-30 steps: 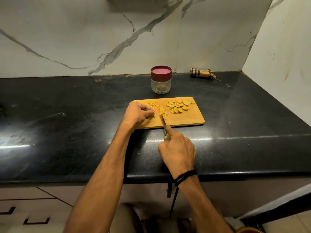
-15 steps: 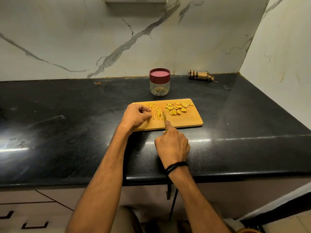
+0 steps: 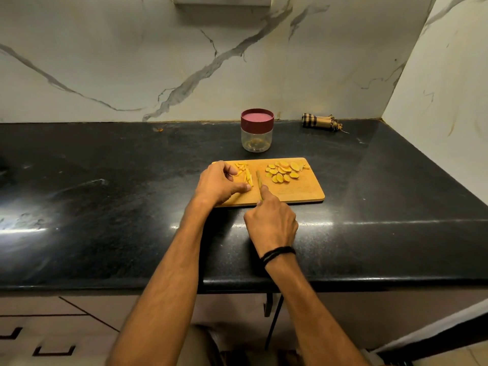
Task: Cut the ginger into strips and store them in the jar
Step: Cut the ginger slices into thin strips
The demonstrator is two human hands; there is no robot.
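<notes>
ginger strips (image 3: 247, 175) on cutting board (image 3: 303, 192), long axes running near-to-far, knife (image 3: 259, 178) parallel

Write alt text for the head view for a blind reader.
A person's right hand holds a knife on a wooden cutting board, left hand curled beside yellow ginger strips; ginger slices lie right, a red-lidded clear jar behind.
</notes>
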